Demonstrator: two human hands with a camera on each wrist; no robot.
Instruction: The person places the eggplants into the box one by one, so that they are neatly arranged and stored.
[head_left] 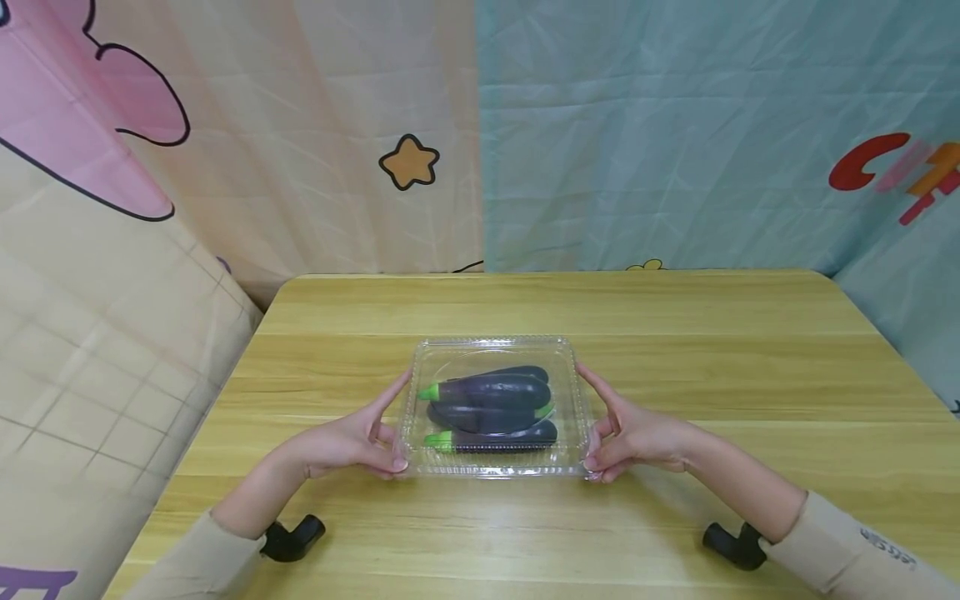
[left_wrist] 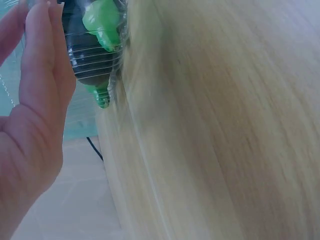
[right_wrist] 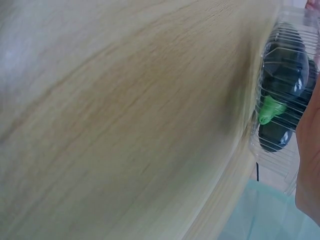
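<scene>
A clear plastic clamshell box [head_left: 450, 357] with ribbed sides is between both hands at the middle of the table, its lid down. Several dark purple eggplants [head_left: 495, 390] with green stem ends lie inside, stacked crosswise. My left hand [head_left: 352, 437] grips the box's left side, thumb at the near corner and a finger stretched along the edge toward the far corner. In mirror fashion, my right hand [head_left: 637, 433] grips the right side. Green eggplant stems [left_wrist: 102, 22] show through the box wall in the left wrist view. From the right wrist, eggplant ends [right_wrist: 285, 65] appear behind the ribbed plastic.
The box is over a wood-grain table [head_left: 675, 333] with rounded far corners. Behind the table hangs a printed curtain [head_left: 637, 125], peach and teal. Black angled fittings stick out near each wrist, a left one [head_left: 294, 539] and a right one [head_left: 735, 546].
</scene>
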